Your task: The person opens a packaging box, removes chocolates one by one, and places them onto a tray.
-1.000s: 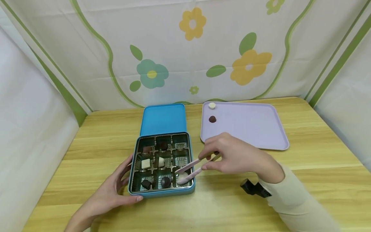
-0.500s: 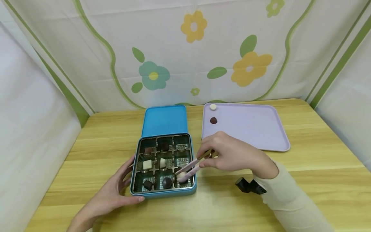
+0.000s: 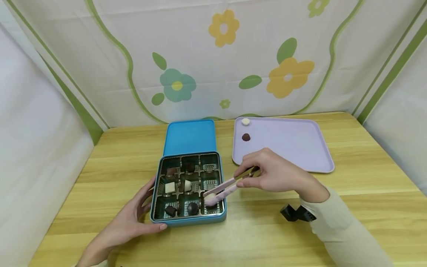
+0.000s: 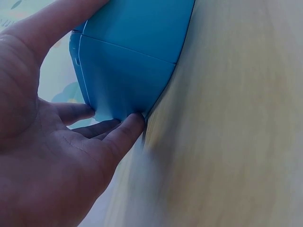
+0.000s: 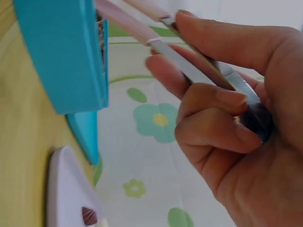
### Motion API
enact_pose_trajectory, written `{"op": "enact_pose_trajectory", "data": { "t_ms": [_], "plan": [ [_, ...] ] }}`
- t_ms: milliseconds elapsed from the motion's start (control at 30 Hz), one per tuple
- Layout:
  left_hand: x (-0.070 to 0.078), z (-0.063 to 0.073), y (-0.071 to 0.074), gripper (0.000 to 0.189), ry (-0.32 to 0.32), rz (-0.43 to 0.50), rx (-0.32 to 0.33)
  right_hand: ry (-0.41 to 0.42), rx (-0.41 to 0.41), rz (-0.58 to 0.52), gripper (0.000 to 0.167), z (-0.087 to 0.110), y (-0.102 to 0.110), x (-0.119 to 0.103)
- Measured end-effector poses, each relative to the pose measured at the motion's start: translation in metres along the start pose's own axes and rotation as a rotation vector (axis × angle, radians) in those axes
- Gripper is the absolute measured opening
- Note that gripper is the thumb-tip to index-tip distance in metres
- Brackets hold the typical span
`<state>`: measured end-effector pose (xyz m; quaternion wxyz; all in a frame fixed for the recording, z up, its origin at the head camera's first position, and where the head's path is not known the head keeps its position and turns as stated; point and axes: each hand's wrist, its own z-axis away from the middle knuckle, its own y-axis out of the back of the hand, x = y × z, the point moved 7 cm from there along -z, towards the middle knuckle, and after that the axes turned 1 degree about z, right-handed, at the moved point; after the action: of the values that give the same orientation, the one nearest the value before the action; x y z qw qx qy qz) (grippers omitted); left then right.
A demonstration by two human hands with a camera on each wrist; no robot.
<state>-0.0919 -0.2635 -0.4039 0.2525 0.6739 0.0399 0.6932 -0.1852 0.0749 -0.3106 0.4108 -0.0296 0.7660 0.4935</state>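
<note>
My left hand holds the front left corner of a blue tin, thumb at the front and fingers against the left wall. In the left wrist view, fingertips touch the tin's side. A pair of pink-tipped tongs is pinched in my right hand. Their tips close around a white chocolate at the front right compartment; whether it is off the bottom I cannot tell. Other compartments contain dark chocolates, a white square and a brown piece.
A blue lid lies behind the tin. At the back right is a lilac tray bearing a white round chocolate and a brown ridged one. A flowered cloth hangs behind the wooden table.
The tong tips have come together on the white chocolate. Over the last half second the right hand and tongs have shifted slightly up and right. The left hand stays on the tin.
</note>
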Motion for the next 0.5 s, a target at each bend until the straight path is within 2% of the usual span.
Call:
{"op": "enact_pose_trajectory", "data": {
  "t_ms": [200, 500],
  "plan": [
    [-0.002, -0.003, 0.002, 0.127, 0.029, -0.025, -0.012, -0.090, 0.097, -0.071, 0.014, 0.021, 0.005, 0.015],
    [-0.006, 0.000, 0.003, 0.128, 0.058, -0.044, -0.011, -0.099, 0.151, -0.139, 0.014, 0.030, 0.000, 0.022]
  ]
}}
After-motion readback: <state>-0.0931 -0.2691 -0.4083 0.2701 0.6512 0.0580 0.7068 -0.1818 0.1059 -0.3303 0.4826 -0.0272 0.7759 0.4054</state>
